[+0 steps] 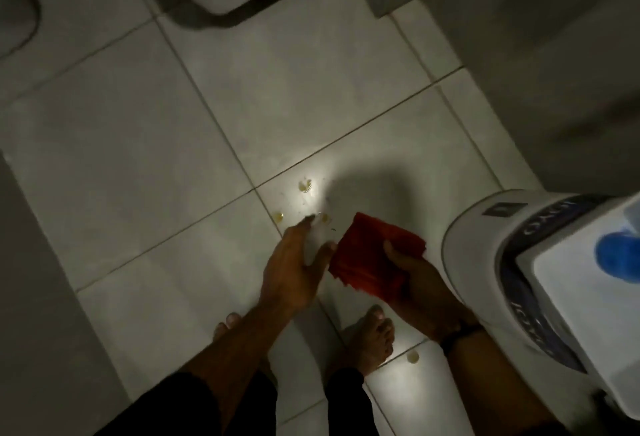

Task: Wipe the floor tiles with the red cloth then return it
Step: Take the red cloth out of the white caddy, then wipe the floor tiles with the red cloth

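Pretty dim shot, lit mostly by one bright patch low in the middle of the frame. The floor tiles (138,131) are big pale squares, smooth and a bit glossy, with thin darker grout lines running diagonally across the picture. The red cloth (372,255) sits lower centre-right, folded into a chunky rough rectangle with layered edges showing along its lower side; it looks like soft, slightly fuzzy fabric, deep red and darker where the shadow falls. The right hand (414,271) has it gripped from the right side, thumb pressed on top and the other fingers tucked underneath where I can't see them. The left hand (294,267) is just left of the cloth, fingers spread open and flat, fingertips pointing toward the upper part of the frame, one finger touching or nearly touching the cloth's left edge; hard to say which with the blur. Just above that hand there are a few small yellowish spots (305,186) on the tile near a grout crossing, and another one near the bottom by the bare feet (372,338). On the right edge is a rounded white plastic appliance (485,228) with a dark band and a blue blob on top.
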